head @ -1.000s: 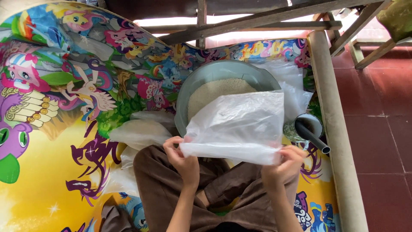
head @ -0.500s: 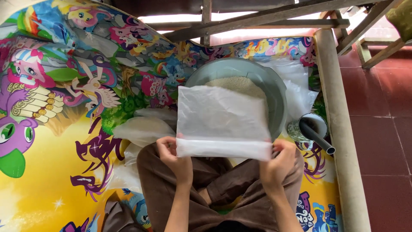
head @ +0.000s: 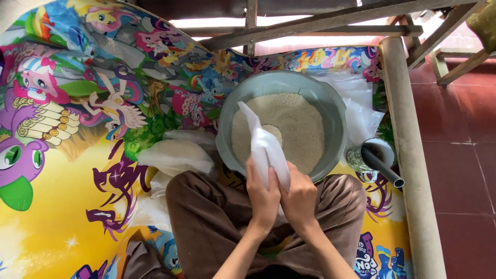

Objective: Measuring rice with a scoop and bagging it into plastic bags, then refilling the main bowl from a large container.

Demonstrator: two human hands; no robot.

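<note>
You've got both hands, left hand (head: 264,199) and right hand (head: 299,199), clamped on the plastic bag (head: 263,147), its long axis pointing 11 o'clock over the rice bowl (head: 330,111).

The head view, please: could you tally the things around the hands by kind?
Hands: 2, left and right
Clear plastic bag held in both hands: 1
Grey basin of rice: 1
Filled bags on the mat: 2
Cup with a pipe: 1
Total: 7
</note>
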